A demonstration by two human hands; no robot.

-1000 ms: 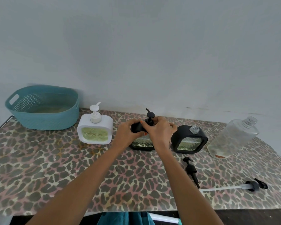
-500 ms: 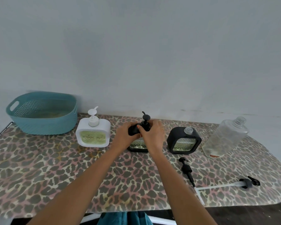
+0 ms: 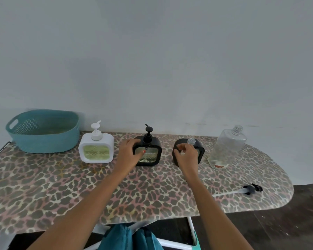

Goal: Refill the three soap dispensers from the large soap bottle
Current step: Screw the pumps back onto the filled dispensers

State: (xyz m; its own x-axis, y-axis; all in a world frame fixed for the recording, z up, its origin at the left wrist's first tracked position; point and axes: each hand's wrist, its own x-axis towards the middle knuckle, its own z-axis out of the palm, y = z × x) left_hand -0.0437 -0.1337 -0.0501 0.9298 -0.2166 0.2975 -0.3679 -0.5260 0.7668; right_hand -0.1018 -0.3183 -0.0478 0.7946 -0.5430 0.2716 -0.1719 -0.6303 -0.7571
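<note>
Head view: a leopard-print board [image 3: 43, 186] stands against a grey wall, with three dispensers in a row along its far side.
Left hand [image 3: 129, 154]: grips the middle black dispenser [image 3: 149, 154] by its left side, fingers curled over the top corner, thumb on the front window; the pump is fitted.
Right hand [image 3: 186, 156]: fingers curled over the upper left corner of the right black dispenser [image 3: 200, 150], whose clear threaded neck stands open. Something pale shows between the fingers; I cannot tell what.
White dispenser [image 3: 96, 148]: left of the row, green soap inside, pump on.
Large soap bottle [image 3: 228, 147]: clear, nearly empty, uncapped — just right of the right black dispenser.
Long pump [image 3: 249, 189]: lies near the board's front right edge.
Teal basket [image 3: 43, 139]: far left corner.
</note>
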